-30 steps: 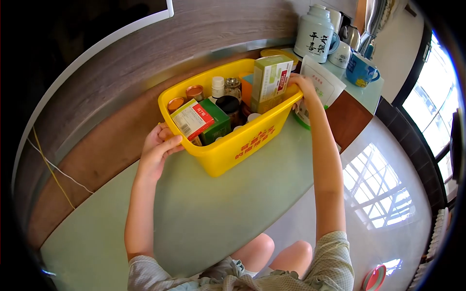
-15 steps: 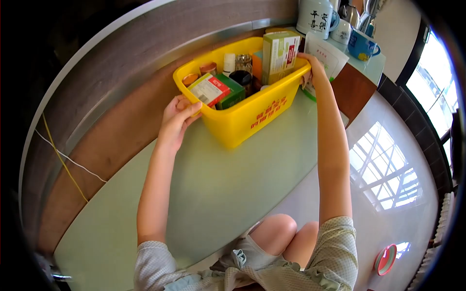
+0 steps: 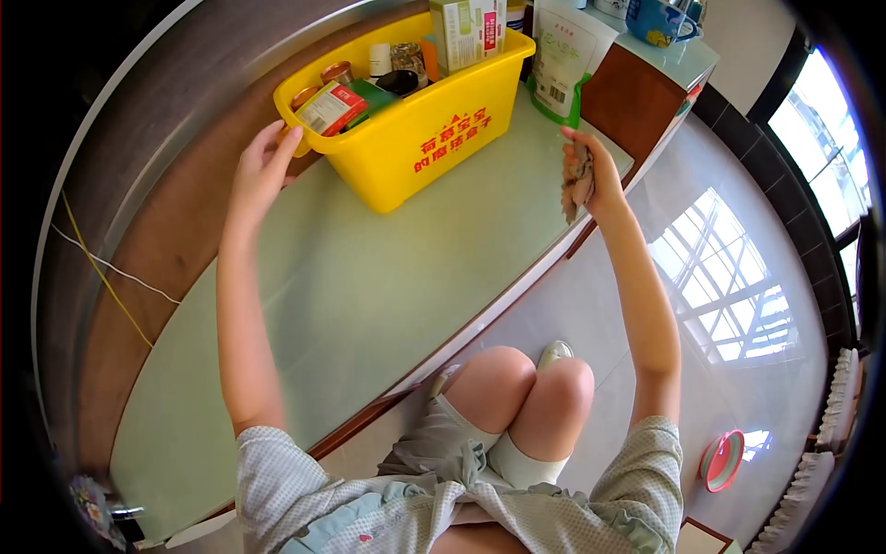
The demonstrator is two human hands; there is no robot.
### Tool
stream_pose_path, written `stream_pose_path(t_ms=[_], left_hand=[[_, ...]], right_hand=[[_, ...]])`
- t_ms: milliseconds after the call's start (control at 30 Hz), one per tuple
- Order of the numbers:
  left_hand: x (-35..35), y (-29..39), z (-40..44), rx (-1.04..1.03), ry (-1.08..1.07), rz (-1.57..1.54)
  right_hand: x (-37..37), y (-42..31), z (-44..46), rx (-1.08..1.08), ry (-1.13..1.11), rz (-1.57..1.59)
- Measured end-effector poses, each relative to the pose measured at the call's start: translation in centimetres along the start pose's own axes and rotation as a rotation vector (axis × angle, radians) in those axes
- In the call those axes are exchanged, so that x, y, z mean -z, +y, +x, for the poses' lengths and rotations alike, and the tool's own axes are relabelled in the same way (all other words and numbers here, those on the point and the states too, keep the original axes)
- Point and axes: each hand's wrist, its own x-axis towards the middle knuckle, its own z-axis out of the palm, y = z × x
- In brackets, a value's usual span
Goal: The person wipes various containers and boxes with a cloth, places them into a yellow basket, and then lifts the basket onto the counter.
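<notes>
A yellow plastic basket with red lettering stands on the pale green tabletop. In it are a red-and-white box, a green box, a white-capped bottle, jars and a tall carton. My left hand is at the basket's left handle, thumb and fingers apart; whether it touches the handle is hard to tell. My right hand is closed around a crumpled grey-brown cloth, held near the table's right edge, apart from the basket.
A green-and-white pouch stands right of the basket. Beyond it, a blue mug sits on a raised glass-topped cabinet. A red-rimmed bowl is on the floor. Two thin cables run along the wall side.
My right hand has left the basket's right end and come down and nearer, the cloth now showing in it. My left hand's grip on the basket's left end has loosened. The view has shifted.
</notes>
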Motion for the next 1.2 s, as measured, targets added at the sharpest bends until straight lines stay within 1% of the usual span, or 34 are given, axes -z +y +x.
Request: stream_pose_path(t_ms=[67,100,200,267,300,367,500,600,700,800,833,867,933,1033,1133,1200], left_hand=[[-0.1,-0.1,-1.1,-0.388,0.274,0.674],[-0.3,2.4,-2.9,-0.348,0.259,0.618],[-1.7,5.4,-6.5,-0.308,0.138,0.169],[-2.2,6.3,-9.2,-0.242,-0.024,0.101],[-2.4,6.7,-10.5,-0.208,-0.108,0.065],[-3.1,7.1,-12.9,-0.137,-0.150,-0.031],[-4.2,7.2,-18.3,-0.051,-0.168,-0.123],[-5.6,6.4,-22.5,0.091,-0.166,-0.286],[-7.8,5.4,-26.0,0.270,-0.191,-0.384],[-10.9,3.6,-28.7,0.374,-0.255,-0.542],[-12.0,3.3,-29.5,0.407,-0.285,-0.610],[-13.0,3.5,-30.3,0.413,-0.299,-0.631],[-15.6,4.6,-31.7,0.425,-0.338,-0.671],[-18.9,6.0,-33.1,0.388,-0.167,-0.666],[-20.8,5.7,-33.5,0.276,-0.061,-0.562],[-21.4,5.7,-34.1,0.276,-0.024,-0.555]], right_hand=[[1.0,0.8,-1.2,-0.069,-0.028,0.050],[1.4,1.3,-2.0,-0.095,-0.046,0.057],[2.9,3.0,-4.2,-0.206,-0.136,0.062],[4.5,4.4,-5.7,-0.286,-0.213,0.028],[4.8,5.2,-6.6,-0.285,-0.205,-0.050],[5.4,6.2,-8.1,-0.283,-0.187,-0.209],[6.1,7.2,-9.5,-0.392,-0.175,-0.291],[6.4,7.6,-9.8,-0.469,-0.183,-0.294],[6.2,8.4,-10.1,-0.520,-0.226,-0.267],[5.7,9.6,-11.1,-0.484,-0.161,-0.047],[7.1,10.6,-10.5,-0.548,-0.385,0.133],[8.2,11.9,-10.1,-0.537,-0.401,0.217],[7.3,13.6,-11.8,-0.512,-0.422,0.393],[5.4,12.6,-15.6,-0.494,-0.447,0.306],[5.5,12.5,-18.1,-0.393,-0.501,0.182],[6.4,11.9,-19.6,-0.354,-0.493,0.073]])
